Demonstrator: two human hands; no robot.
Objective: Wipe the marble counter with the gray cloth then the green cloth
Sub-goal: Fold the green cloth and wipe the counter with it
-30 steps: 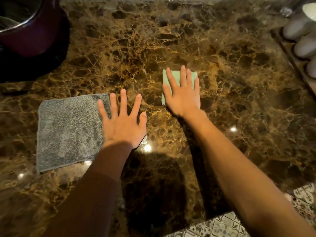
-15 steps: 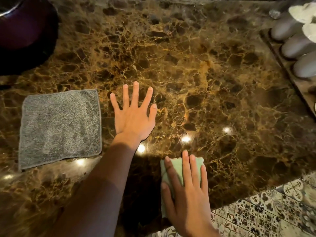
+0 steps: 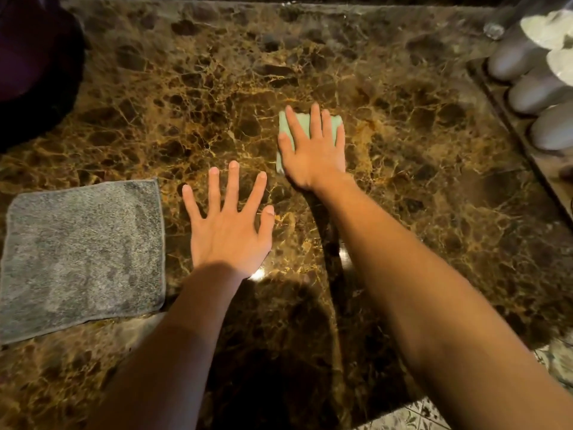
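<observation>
Your right hand [image 3: 313, 153] presses the green cloth [image 3: 305, 121] with flat fingers, the left hand [image 3: 228, 226] lies spread on the marble counter [image 3: 403, 181] — press unevenly, and the cloth can bunch.

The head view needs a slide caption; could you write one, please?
Right hand presses the green cloth on the marble counter; left hand lies spread beside the gray cloth.
</observation>
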